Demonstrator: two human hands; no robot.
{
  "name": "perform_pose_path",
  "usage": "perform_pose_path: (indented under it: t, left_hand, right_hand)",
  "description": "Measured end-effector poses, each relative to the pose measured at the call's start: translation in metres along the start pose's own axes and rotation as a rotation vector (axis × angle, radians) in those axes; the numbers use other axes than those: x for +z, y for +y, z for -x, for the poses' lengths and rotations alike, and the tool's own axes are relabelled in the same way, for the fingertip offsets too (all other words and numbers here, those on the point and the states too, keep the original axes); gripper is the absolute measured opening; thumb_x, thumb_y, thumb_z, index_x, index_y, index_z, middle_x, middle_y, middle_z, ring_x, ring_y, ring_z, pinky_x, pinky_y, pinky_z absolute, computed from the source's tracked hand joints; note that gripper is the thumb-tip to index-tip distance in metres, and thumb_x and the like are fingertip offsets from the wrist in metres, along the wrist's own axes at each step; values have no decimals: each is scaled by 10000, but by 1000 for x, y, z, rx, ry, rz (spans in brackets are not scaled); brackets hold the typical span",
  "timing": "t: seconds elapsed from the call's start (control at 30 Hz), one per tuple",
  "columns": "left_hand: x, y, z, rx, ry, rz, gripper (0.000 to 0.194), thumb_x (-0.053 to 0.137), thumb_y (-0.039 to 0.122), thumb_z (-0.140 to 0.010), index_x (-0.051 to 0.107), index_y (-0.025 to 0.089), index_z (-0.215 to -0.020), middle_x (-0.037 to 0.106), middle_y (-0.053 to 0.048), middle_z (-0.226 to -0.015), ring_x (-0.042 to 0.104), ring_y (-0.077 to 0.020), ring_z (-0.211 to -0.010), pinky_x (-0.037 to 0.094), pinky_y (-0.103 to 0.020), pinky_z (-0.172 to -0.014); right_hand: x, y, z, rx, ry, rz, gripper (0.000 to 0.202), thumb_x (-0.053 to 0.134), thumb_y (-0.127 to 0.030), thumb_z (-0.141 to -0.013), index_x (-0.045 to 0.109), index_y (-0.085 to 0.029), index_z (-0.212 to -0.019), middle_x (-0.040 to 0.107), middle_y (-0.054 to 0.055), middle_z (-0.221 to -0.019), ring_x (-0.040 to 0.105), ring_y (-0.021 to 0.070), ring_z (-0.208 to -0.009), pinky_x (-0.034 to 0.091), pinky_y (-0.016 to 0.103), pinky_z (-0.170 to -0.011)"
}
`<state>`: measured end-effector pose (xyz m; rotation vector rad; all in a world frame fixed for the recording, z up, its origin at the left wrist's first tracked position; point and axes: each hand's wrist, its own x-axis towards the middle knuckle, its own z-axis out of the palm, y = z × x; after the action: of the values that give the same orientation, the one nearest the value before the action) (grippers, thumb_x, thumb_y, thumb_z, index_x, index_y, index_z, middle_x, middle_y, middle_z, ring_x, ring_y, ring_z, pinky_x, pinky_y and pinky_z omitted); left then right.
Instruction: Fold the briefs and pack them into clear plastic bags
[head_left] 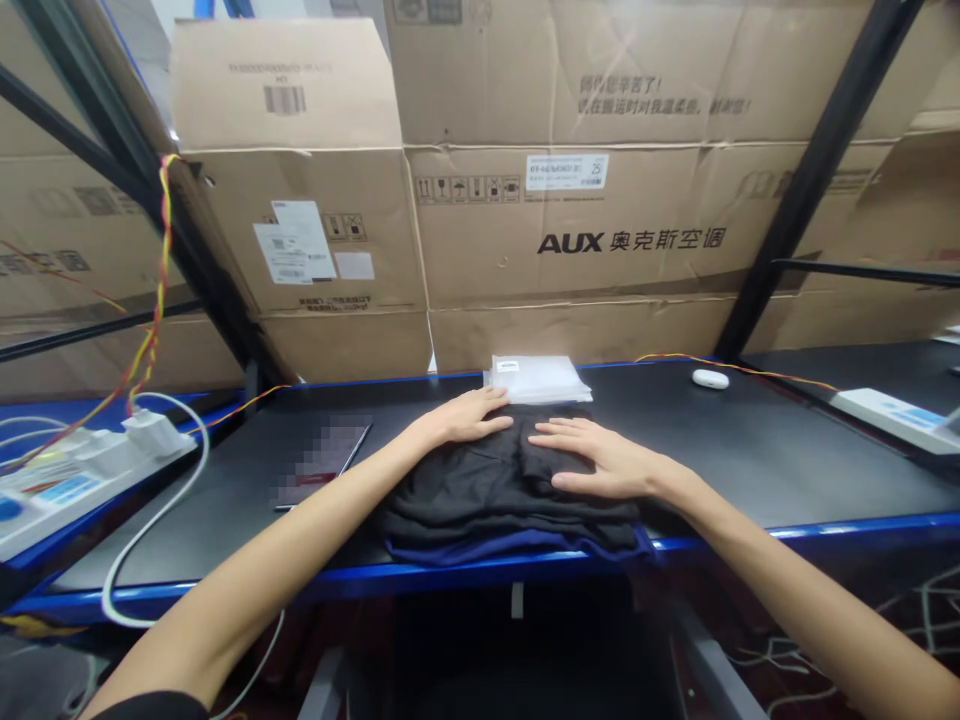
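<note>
A pile of black cloth (480, 485), with dark blue cloth (480, 547) showing along its lower front, lies at the front edge of the dark table. My left hand (469, 415) rests on the far left part of the black cloth, fingers stretched out. On the right part my right hand (592, 457) lies flat with its fingers spread. Just behind the cloth sits a stack of clear plastic packets (540, 378) with a small white label. The fingertips of my left hand are close to that stack; whether they touch it I cannot tell.
A phone-like flat object (326, 468), partly blurred, lies left of my left forearm. Power strips stand at the left (97, 470) and right (896, 418), with cables. A white earbud case (710, 379) is at the back right. Cardboard (570, 270) and black posts (810, 180) close off the back.
</note>
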<state>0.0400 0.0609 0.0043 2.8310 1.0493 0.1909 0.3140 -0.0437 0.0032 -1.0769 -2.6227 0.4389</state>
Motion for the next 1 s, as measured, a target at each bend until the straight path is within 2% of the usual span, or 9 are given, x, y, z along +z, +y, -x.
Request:
perform_pose_path:
  t: [0.13, 0.27, 0.4, 0.5, 0.67, 0.77, 0.87, 0.93, 1.0]
  left_hand:
    - [1, -2, 1, 31, 39, -55, 585, 411, 488, -1006, 478, 100, -1438, 399, -158, -1543, 343, -266, -1458, 255, -401, -1216]
    - [-4, 0, 7, 96, 153, -115, 493, 460, 412, -994, 552, 100, -1363, 501, -164, -1473, 449, -264, -1389, 321, -396, -1182]
    - [-13, 12, 24, 115, 273, -169, 347, 475, 318, -980, 647, 165, -1239, 625, -120, -1329, 546, -258, -1268, 411, -420, -1106]
    - [-15, 23, 44, 111, 285, -205, 318, 450, 201, -963, 672, 183, -1191, 670, -97, -1214, 583, -239, -1169, 462, -381, -1039]
    - [-6, 31, 71, 46, 232, -247, 415, 422, 92, -911, 637, 205, -1247, 650, -94, -1189, 614, -226, -1093, 532, -318, -899]
    - [0, 29, 76, 10, 233, -228, 448, 431, 87, -900, 618, 225, -1283, 629, -91, -1229, 655, -216, -1012, 552, -314, -851]
    - [4, 27, 76, -16, 241, -195, 467, 416, 93, -914, 603, 243, -1315, 610, -87, -1270, 686, -193, -913, 565, -315, -824]
    - [7, 26, 75, -22, 253, -154, 467, 410, 99, -922, 603, 243, -1322, 599, -91, -1307, 691, -197, -936, 570, -319, -832]
    - [8, 26, 73, -8, 275, -91, 449, 405, 106, -932, 618, 229, -1307, 595, -87, -1347, 676, -211, -1042, 559, -325, -893]
  right_hand:
    - [0, 0, 0, -8, -6, 17, 660, 550, -634, -899, 438, -353, -1486, 373, 15, -1583, 282, 308, -1476, 217, 528, -1211]
    - [-1, 0, 0, -7, 0, -14, 658, 569, -634, -888, 451, -363, -1476, 381, 9, -1579, 287, 311, -1474, 220, 532, -1211]
    - [-5, 1, 0, 9, -51, -48, 730, 614, -655, -845, 411, -387, -1493, 331, -9, -1603, 224, 318, -1495, 192, 544, -1219]
    - [-8, 3, -2, 12, -98, -48, 815, 674, -656, -789, 380, -402, -1505, 298, -23, -1616, 196, 328, -1501, 193, 543, -1221]
    - [-6, 6, -7, -13, -78, -8, 744, 698, -492, -801, 438, -360, -1485, 358, 10, -1589, 299, 313, -1469, 263, 511, -1201]
    - [-2, 3, -7, -42, -12, 36, 710, 691, -376, -784, 485, -327, -1461, 420, 37, -1554, 366, 305, -1438, 304, 498, -1183]
    - [1, 0, -5, -62, 31, 59, 676, 678, -348, -781, 524, -302, -1437, 468, 51, -1521, 415, 300, -1409, 337, 481, -1168]
    - [1, -1, -4, -65, 37, 62, 666, 675, -357, -788, 529, -297, -1435, 473, 53, -1517, 424, 299, -1403, 340, 472, -1168]
    - [1, 0, -3, -71, 40, 54, 670, 679, -367, -791, 521, -307, -1439, 464, 45, -1523, 423, 298, -1405, 339, 474, -1169]
